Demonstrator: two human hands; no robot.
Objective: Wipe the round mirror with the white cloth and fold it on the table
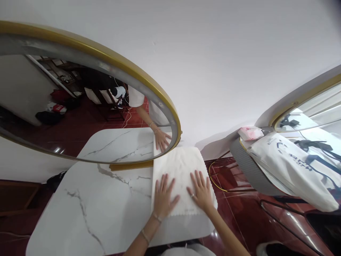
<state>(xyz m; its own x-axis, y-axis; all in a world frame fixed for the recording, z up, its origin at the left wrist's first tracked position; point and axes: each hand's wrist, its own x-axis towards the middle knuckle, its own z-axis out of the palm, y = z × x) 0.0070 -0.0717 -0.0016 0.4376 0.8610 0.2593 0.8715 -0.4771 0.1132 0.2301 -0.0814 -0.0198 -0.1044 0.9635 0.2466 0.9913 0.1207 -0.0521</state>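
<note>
A white cloth (179, 163) with a scalloped edge lies spread over the right end of a white marble-patterned table (106, 206). Its right side reaches the table's edge. My left hand (163, 197) rests palm down on the cloth's left part, fingers spread, with bracelets on the wrist. On the right part, my right hand (201, 192) also lies flat with fingers apart and a ring on one finger. Neither hand grips anything. Small wrinkles show in the cloth beyond the fingertips.
A large gold-framed mirror (125, 67) stands at the table's back left, reflecting a hand and the room. To the right, another table (242, 170) bears a white printed bag (290, 160) and a pink-and-white packet (250, 133) beside a second mirror (317, 96). The floor (231, 213) is red tile.
</note>
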